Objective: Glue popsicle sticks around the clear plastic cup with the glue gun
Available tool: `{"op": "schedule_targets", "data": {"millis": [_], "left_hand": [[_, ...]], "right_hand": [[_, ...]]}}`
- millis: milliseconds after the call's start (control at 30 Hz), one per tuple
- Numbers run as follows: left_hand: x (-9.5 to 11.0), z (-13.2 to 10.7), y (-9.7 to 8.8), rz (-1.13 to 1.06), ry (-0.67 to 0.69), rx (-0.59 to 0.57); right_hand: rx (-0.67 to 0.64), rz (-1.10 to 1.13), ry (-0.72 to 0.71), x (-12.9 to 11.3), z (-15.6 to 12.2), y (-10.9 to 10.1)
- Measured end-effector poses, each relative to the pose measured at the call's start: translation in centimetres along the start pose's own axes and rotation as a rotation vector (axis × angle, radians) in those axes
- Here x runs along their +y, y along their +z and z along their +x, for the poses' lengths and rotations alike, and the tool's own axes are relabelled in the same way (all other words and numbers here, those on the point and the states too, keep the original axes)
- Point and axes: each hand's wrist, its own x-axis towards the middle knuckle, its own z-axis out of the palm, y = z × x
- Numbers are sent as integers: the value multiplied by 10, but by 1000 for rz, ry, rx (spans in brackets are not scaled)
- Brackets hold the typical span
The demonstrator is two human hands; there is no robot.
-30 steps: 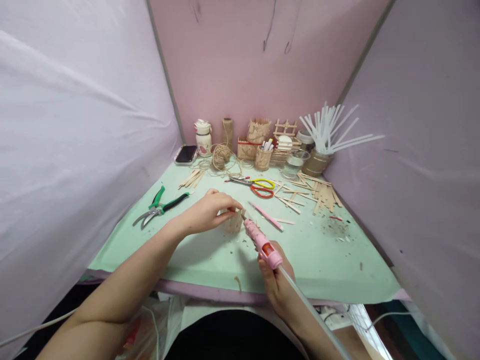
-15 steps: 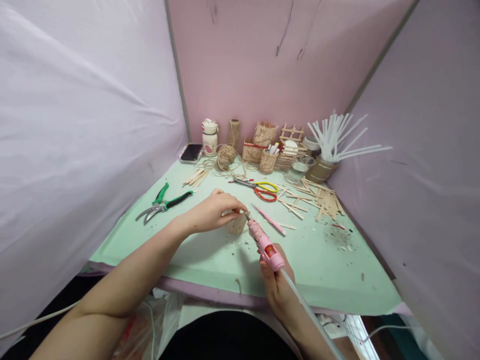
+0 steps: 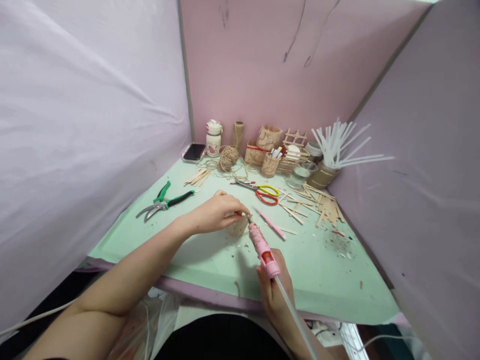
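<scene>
My right hand is wrapped round a pink hot glue gun, with a long clear glue stick running out of its back end. The gun's metal tip meets the upper rim of a small pale wooden cup that stands on the table. From the left, my left hand reaches over this cup, its fingers closed at the rim right by the tip. Part of the cup is hidden behind those fingers. A pink pen-like tool lies just right of the cup.
Green-handled pruning shears lie at left. Scissors, craft sticks and a ball of twine lie farther back. A water bottle, a glass bowl and a holder of glue sticks line the rear.
The view has tilted and shifted slightly. The glue gun stands a little steeper, its back end swung slightly left, while its tip stays at the cup's rim beside my left fingers.
</scene>
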Motion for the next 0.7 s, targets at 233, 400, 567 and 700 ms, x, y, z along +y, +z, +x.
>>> {"op": "schedule_targets", "data": {"millis": [233, 400, 567, 700], "left_hand": [[-3, -1, 1, -9, 3, 12], [-2, 0, 1, -22, 4, 9], [-1, 0, 0, -13, 1, -9], [-2, 1, 1, -6, 3, -12]], "right_hand": [[41, -48, -10, 4, -3, 7], [69, -45, -10, 4, -4, 10], [56, -33, 5, 4, -4, 11], [53, -1, -29, 6, -4, 12]]}}
